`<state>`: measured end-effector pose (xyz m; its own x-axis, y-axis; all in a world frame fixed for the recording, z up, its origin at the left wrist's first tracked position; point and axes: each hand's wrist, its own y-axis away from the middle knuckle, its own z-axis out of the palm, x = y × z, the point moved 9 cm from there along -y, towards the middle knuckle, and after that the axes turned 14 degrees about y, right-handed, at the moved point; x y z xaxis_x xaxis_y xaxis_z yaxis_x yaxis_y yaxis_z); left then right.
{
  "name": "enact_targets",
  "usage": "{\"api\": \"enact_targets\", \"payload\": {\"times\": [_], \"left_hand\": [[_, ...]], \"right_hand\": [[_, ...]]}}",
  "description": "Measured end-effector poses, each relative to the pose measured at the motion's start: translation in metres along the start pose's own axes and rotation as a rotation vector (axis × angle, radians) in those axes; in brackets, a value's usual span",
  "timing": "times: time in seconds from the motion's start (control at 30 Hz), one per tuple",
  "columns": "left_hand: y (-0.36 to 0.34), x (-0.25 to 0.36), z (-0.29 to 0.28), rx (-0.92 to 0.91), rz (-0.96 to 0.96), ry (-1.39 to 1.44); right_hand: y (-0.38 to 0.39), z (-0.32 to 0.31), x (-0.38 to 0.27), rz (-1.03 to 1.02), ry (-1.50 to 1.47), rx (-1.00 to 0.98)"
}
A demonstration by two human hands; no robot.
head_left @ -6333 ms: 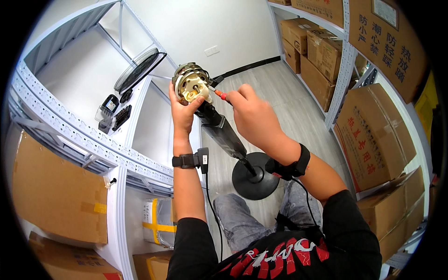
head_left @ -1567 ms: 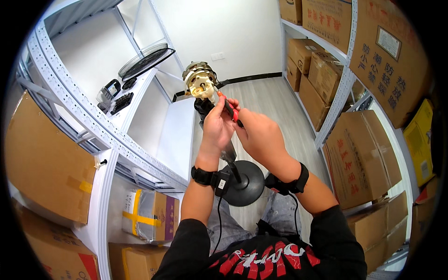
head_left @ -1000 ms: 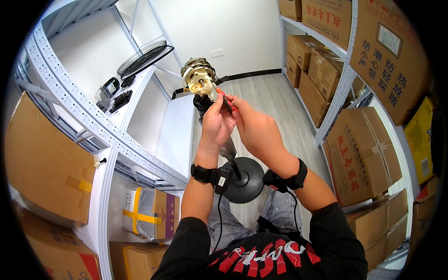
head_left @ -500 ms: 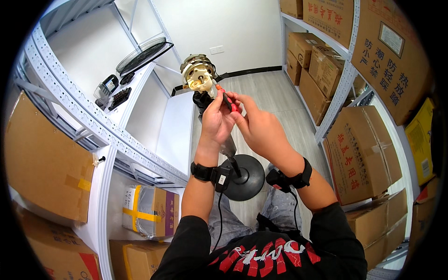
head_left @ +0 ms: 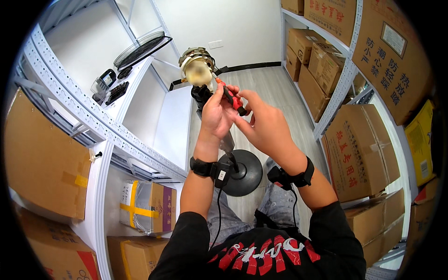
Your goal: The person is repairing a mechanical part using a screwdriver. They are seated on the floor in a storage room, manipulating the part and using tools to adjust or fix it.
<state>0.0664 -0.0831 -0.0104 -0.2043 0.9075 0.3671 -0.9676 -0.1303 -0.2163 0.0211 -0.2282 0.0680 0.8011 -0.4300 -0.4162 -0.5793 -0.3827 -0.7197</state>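
Holding slim, rod-shaped screwdriver (head_left: 229, 97), left hand (head_left: 217, 115)

Motor (head_left: 198, 72) atop stand (head_left: 243, 179) (shelves (head_left: 173, 128) left and right)

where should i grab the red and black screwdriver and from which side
Probably by the rear of the handle, coming from the person's right. The screwdriver slants, shaft end toward the beige motor head, butt toward the lower right. The left hand holds the front of the handle, while the thick rear sticks out toward the right hand.
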Motion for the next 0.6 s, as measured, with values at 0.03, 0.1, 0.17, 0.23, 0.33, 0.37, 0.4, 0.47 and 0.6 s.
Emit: {"api": "enact_targets", "payload": {"times": [0.03,0.1,0.17,0.23,0.33,0.37,0.4,0.47,0.6], "left_hand": [[0.0,0.0,0.0,-0.01,-0.007,-0.014],[0.001,0.001,0.003,-0.055,-0.009,-0.027],[0.001,0.001,0.002,-0.083,-0.012,-0.03],[-0.002,0.001,-0.001,-0.095,-0.014,-0.019],[-0.001,0.0,0.004,-0.146,0.001,0.008],[-0.001,0.0,0.004,-0.136,0.009,0.031],[-0.001,0.0,0.004,-0.125,0.018,0.054],[-0.001,-0.002,0.006,-0.103,0.033,0.074],[0.004,-0.003,0.007,-0.066,0.02,-0.019]], "right_hand": [[0.0,-0.004,-0.004,-0.031,-0.007,0.039],[0.0,0.001,-0.004,-0.08,-0.022,0.076],[-0.002,0.005,-0.003,-0.091,-0.019,0.079],[-0.003,0.009,-0.001,-0.066,0.005,0.048],[-0.002,0.007,-0.002,-0.069,0.09,0.104],[-0.001,0.009,-0.002,-0.054,0.118,0.094],[0.0,0.011,-0.003,-0.04,0.145,0.084],[0.001,0.012,-0.003,-0.021,0.193,0.084],[0.002,0.016,-0.001,-0.013,0.217,0.087]]}}
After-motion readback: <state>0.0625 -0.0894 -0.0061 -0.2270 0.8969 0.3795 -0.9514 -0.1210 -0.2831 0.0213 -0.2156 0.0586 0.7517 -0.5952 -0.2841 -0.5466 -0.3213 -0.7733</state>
